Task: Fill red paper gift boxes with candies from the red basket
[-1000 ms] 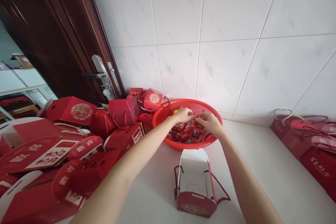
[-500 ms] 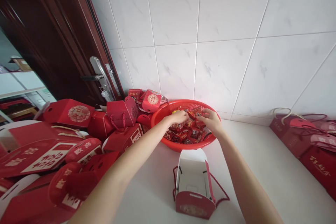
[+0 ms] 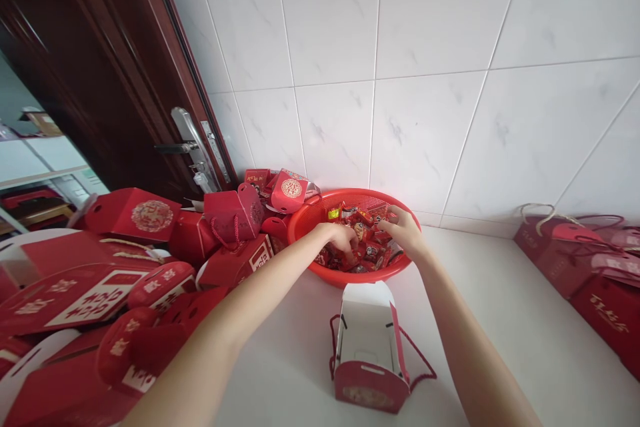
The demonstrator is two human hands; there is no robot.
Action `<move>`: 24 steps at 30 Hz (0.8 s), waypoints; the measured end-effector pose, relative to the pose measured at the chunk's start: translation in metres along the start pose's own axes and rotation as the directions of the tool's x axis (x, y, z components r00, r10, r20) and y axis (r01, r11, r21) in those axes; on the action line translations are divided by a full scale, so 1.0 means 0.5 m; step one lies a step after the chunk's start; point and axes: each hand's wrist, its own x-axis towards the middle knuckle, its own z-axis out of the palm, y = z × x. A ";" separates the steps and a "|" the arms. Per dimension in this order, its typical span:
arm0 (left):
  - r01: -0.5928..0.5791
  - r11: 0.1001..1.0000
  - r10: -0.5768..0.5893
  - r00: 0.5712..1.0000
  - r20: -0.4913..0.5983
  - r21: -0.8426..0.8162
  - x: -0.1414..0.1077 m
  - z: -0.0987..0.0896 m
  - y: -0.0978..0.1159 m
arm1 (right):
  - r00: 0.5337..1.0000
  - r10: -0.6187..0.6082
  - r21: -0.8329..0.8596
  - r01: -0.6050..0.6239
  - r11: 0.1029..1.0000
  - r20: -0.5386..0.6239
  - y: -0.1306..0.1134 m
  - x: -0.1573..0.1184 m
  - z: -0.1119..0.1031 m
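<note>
White and tiled, the wall (image 3: 330, 27) spans my remote feed; the red basket (image 3: 302, 221) sits by it, the open box (image 3: 371, 387) just in front. I see the left hand (image 3: 341, 237) down among the wrapped sweets (image 3: 371, 252) in the basket, the right hand (image 3: 407, 233) at their right side; whether either grips one, I cannot tell.

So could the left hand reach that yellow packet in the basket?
Likely yes: the left hand dips into the red basket, and the yellow packet lies just beyond it toward the wall, with nothing visibly on top.
</note>
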 end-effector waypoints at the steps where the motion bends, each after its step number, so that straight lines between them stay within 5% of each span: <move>1: -0.004 1.000 0.003 0.999 0.044 0.007 0.000 -0.001 0.001 | 1.000 -0.011 0.004 0.011 1.000 0.018 0.000 -0.001 -0.001; 4: -0.034 0.999 0.031 0.991 0.134 0.019 0.001 -0.008 0.004 | 0.998 -0.041 -0.002 0.041 0.999 0.053 0.001 -0.001 -0.003; 24: -0.048 0.993 0.057 0.995 0.080 -0.106 0.014 -0.020 -0.019 | 0.994 -0.092 -0.043 0.094 0.995 0.056 0.015 0.008 -0.005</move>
